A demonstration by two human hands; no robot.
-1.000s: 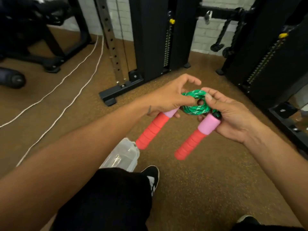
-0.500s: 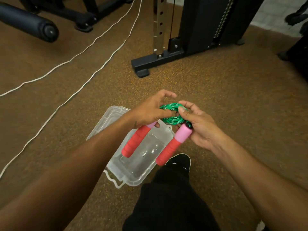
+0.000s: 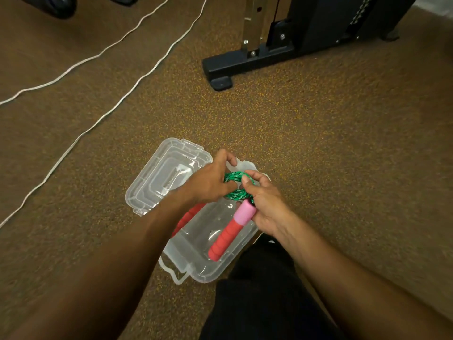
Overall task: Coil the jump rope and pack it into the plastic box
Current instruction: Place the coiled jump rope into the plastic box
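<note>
The coiling looks finished, and packing is the step in hand. The left hand [image 3: 208,186] and the right hand [image 3: 268,208] both pinch the coiled jump rope [image 3: 233,177] just over the open plastic box [image 3: 210,278]. The next move probably calls for lowering it inside the box.

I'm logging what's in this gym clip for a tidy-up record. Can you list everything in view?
jump rope: one, green braided coil, held over the box's far end
handles: two, red with pink ends, angled down over the open box; the left one is mostly hidden by the forearm
plastic box: one, clear, on the floor
lid: one, clear, lying open on the box's left
cords: two runs, white, on the floor at left
machine base: one, black, top centre
roller: one, black, top left corner
floor: brown, speckled
trouser leg: black, bottom centre
left grip: pinches the coil
right grip: holds the coil and one pink handle end
</note>
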